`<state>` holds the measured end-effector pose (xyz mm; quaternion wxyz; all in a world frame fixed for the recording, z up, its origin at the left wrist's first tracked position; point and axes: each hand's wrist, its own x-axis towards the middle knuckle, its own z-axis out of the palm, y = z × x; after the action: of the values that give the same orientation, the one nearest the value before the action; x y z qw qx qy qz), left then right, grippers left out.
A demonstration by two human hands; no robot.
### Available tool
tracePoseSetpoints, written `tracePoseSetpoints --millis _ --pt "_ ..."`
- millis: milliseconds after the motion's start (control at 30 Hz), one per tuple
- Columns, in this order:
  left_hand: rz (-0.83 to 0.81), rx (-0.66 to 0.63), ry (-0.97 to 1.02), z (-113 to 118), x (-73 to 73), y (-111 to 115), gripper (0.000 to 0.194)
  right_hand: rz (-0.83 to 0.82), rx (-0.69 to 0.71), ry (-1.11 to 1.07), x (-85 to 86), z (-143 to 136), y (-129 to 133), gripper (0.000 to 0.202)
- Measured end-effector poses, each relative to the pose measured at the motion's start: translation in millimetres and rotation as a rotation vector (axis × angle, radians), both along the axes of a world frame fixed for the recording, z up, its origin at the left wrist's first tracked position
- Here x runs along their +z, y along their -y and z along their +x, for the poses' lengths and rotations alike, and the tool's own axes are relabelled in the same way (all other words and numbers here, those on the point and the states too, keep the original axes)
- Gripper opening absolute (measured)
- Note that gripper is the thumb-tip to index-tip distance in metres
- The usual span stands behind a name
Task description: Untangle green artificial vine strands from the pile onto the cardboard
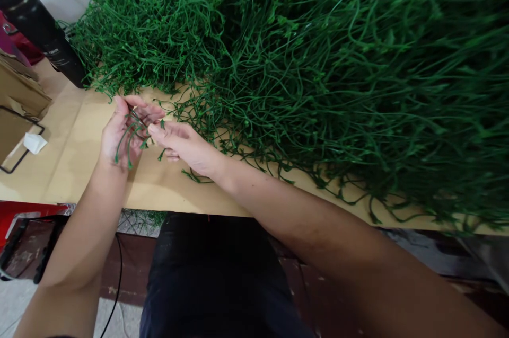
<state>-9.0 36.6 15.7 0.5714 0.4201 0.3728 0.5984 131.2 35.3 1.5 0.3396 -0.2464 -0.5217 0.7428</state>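
Observation:
A few thin green stems with small forked tips (131,139) lie across the palm of my left hand (117,131), which is turned up with its fingers loosely curled around them. My right hand (175,139) pinches stems of the same bunch between thumb and fingers, close against the left fingers. Behind and to the right of both hands rises a large tangled heap of green artificial-looking stems (278,62). Some loose strands from it reach the table beside my right hand. The exact grip inside the left fingers is partly hidden.
A brown paper-covered table (79,152) lies under the hands. A black bottle (43,30) stands at the back left, near a cardboard box (18,89) and a small white piece (35,143). Below the front edge are a red container (16,216) and a black cable (119,274).

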Motion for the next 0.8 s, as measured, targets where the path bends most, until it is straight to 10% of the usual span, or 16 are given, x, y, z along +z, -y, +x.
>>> tracePoseSetpoints --millis 500,800 --pt "0.063 -0.066 -0.073 11 -4.0 1 0.045 0.102 -0.293 -0.011 -4.1 -13 -1 0.028" --pt "0.166 -0.065 -0.114 13 -11.9 0 0.044 0.07 -0.233 0.068 -4.0 -12 0 0.015"
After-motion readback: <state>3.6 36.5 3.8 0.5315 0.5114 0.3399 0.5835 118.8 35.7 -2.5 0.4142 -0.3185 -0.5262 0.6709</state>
